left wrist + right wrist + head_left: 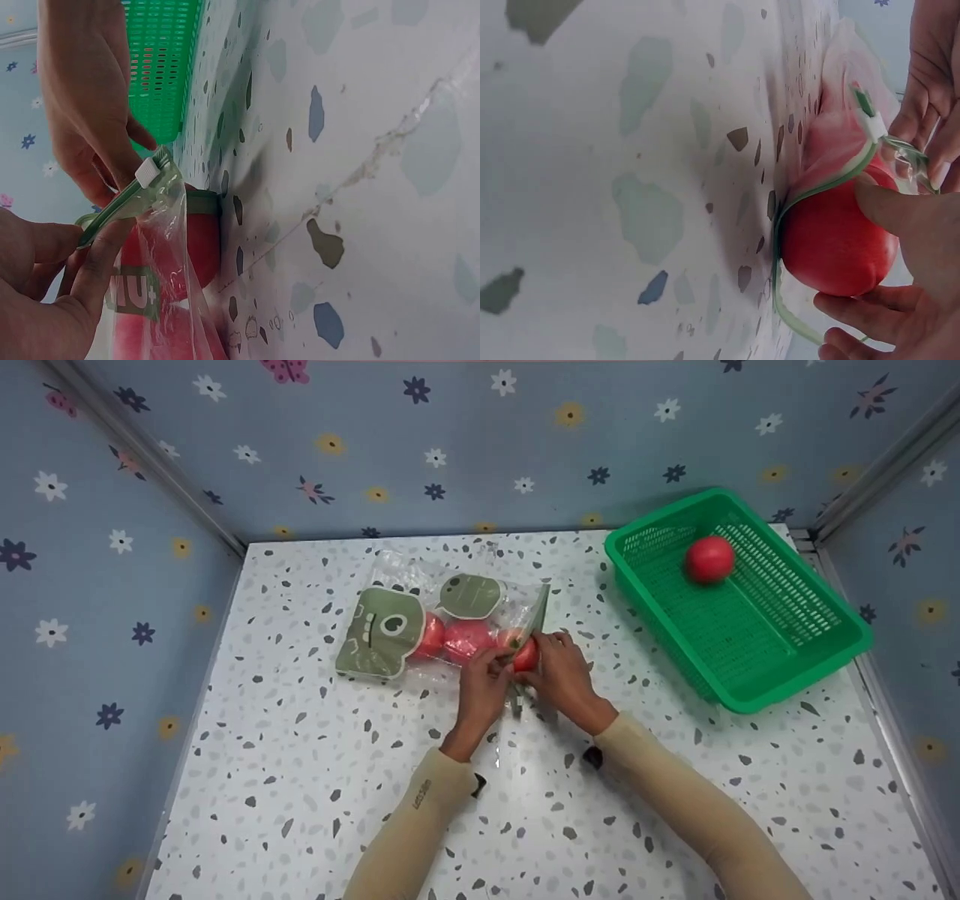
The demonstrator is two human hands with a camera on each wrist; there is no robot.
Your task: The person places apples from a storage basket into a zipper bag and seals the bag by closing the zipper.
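Note:
A clear zip bag [379, 634] with a green dinosaur print lies on the table, with red apples [466, 640] inside. My left hand [482, 686] pinches the bag's green zip edge [112, 210] near its white slider [148, 172]. At the bag's mouth, my right hand [564, 673] grips another red apple [838, 238], thumb on one side and fingers on the other. In the right wrist view, the zip edge curves around this apple, which sits partly within the opening.
To the right stands a green plastic basket [667, 634] with one red apple [709, 559] in it. The speckled white table [300, 810] meets flowered walls [450, 450] at the back and both sides.

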